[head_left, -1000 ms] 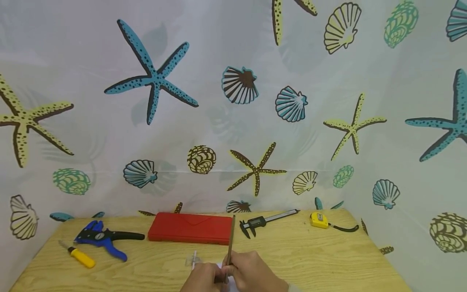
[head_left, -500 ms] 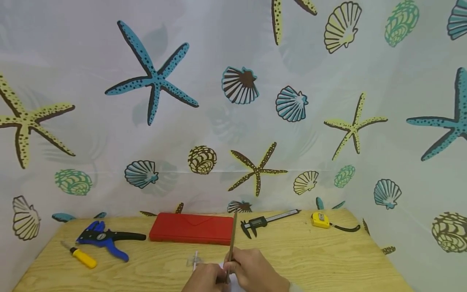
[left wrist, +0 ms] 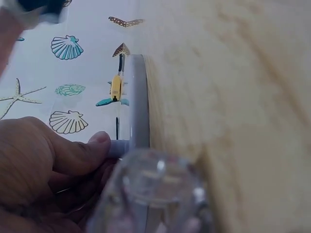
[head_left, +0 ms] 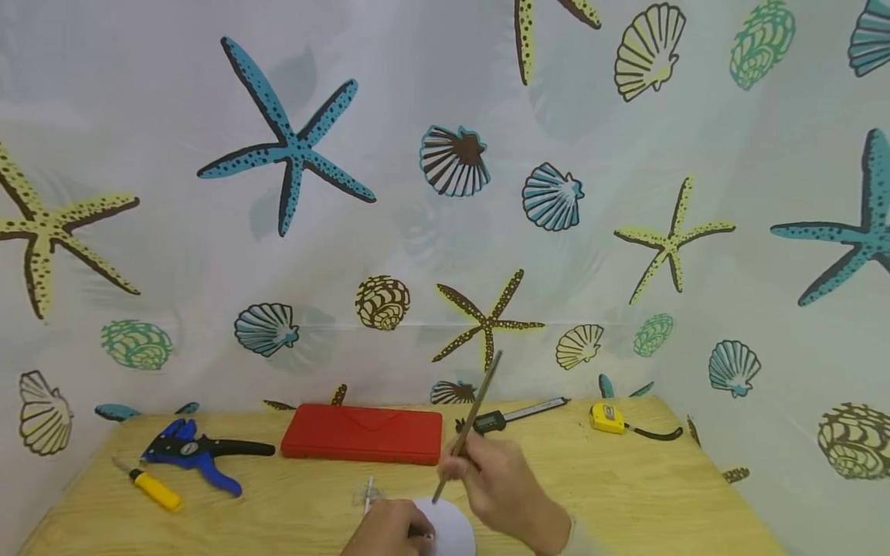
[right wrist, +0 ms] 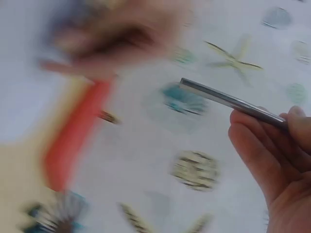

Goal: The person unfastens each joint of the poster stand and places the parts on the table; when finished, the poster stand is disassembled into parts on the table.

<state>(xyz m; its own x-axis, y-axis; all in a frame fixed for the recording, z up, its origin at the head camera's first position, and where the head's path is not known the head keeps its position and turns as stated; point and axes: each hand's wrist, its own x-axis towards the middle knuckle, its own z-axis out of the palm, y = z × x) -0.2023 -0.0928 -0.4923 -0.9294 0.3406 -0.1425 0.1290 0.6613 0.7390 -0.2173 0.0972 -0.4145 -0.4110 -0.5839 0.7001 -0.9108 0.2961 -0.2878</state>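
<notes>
My right hand (head_left: 507,490) holds a slim metal rod (head_left: 480,401), tilted with its top to the right. In the right wrist view the thumb and fingers pinch the rod (right wrist: 228,101), and one end sticks out. My left hand (head_left: 391,529) is at a white round disc (head_left: 455,533), whose lower part is out of frame. Seen edge-on in the left wrist view, the disc (left wrist: 139,102) has a short stub (left wrist: 118,148) that the left thumb and fingers pinch. The rod's lower end is above the disc's far rim; whether they touch, I cannot tell.
Beyond the hands lie a red case (head_left: 361,434) and a digital caliper (head_left: 518,414). A yellow tape measure (head_left: 608,418) is far right; blue wire strippers (head_left: 202,455) and a yellow-handled screwdriver (head_left: 156,489) are left. A clear piece with a white stick (head_left: 368,492) lies nearby.
My right hand has moved up and right with the rod, away from the left hand. The rod leans more to the right, and more of the white disc shows. The left hand stays put.
</notes>
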